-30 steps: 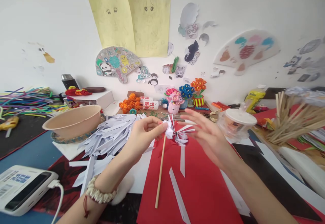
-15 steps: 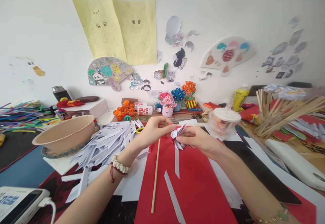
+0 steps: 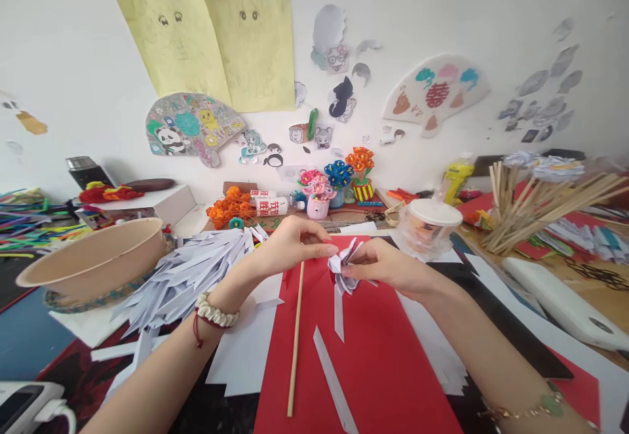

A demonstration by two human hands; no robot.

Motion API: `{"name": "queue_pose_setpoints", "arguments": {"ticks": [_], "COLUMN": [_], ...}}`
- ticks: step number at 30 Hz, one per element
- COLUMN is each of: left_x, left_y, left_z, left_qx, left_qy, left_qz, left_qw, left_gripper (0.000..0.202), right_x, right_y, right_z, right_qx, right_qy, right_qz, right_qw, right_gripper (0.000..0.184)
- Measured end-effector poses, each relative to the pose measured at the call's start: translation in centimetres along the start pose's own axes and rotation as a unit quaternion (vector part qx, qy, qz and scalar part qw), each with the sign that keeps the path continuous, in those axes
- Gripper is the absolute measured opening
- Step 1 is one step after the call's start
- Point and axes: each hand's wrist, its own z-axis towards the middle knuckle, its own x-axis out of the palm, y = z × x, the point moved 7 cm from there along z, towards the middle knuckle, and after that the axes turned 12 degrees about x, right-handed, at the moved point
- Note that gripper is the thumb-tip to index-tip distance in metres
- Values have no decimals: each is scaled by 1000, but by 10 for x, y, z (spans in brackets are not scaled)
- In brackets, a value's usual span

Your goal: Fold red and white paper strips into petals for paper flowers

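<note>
Paper cluster in RH, LH nr

Craft corner: paper strips, wooden sticks

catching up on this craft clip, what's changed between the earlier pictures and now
The right hand, open with spread fingers a second ago, has moved leftward and now holds the white folded-paper bundle. The left hand stays close to the bundle's other side; whether it touches is unclear. The thin pale wooden stick and nearest white paper strip still lie on the red rectangular paper sheet.
</note>
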Motion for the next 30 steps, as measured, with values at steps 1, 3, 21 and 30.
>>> {"name": "queue_pose_setpoints", "arguments": {"ticks": [1, 3, 21, 30], "left_x": [-1, -3, -2, -8], "left_y": [-1, -4, -19, -19], "left_z": [0, -1, -1, 0], "left_qx": [-2, -6, 29, 6], "left_qy": [4, 3, 58, 4], "left_qz": [6, 18, 100, 117], "left_qw": [1000, 1000, 993, 993], "left_gripper": [25, 27, 21, 15], "right_x": [2, 5, 7, 0], "right_y": [3, 10, 19, 20], "right_z": [-2, -5, -10, -10], "right_qx": [-13, -32, -39, -40], "right_qy": [6, 13, -39, -90], "right_qz": [-1, 0, -96, -141], "right_qw": [1000, 999, 994, 985], "right_gripper": [18, 15, 12, 22]}}
